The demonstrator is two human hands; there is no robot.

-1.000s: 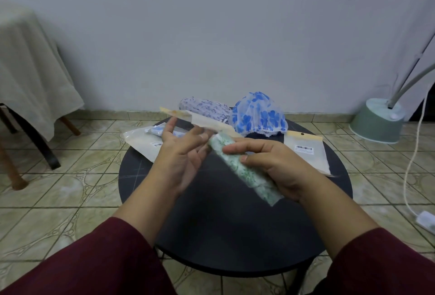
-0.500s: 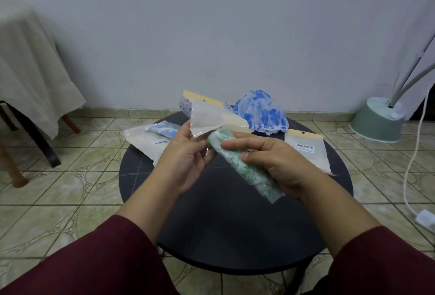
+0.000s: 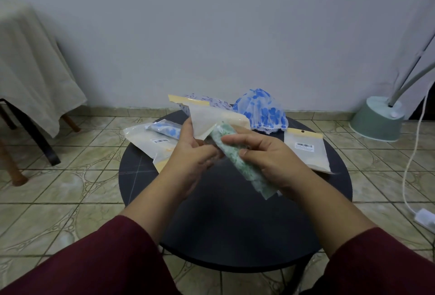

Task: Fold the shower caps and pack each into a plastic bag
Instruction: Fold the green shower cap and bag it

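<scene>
My right hand (image 3: 270,163) grips a rolled green-patterned shower cap (image 3: 237,160), held slanting above the round black table (image 3: 235,224). My left hand (image 3: 190,155) pinches a clear plastic bag (image 3: 211,118) with a tan header strip, its mouth right at the roll's upper end. A blue-flowered shower cap (image 3: 261,111) lies unfolded at the table's far edge, with a purple-patterned cap (image 3: 211,102) beside it, partly hidden by the bag. At far left a bag holding a folded blue cap (image 3: 164,130) rests on the table.
An empty flat bag with a barcode label (image 3: 308,153) lies at the table's right. A cloth-draped table (image 3: 30,71) stands at left. A green lamp base (image 3: 376,120) and a white cord with a switch (image 3: 423,217) sit on the tiled floor at right.
My left hand has lifted the bag from flat to upright and brought its mouth against the top of the green roll. My right hand has kept the roll nearly still.
</scene>
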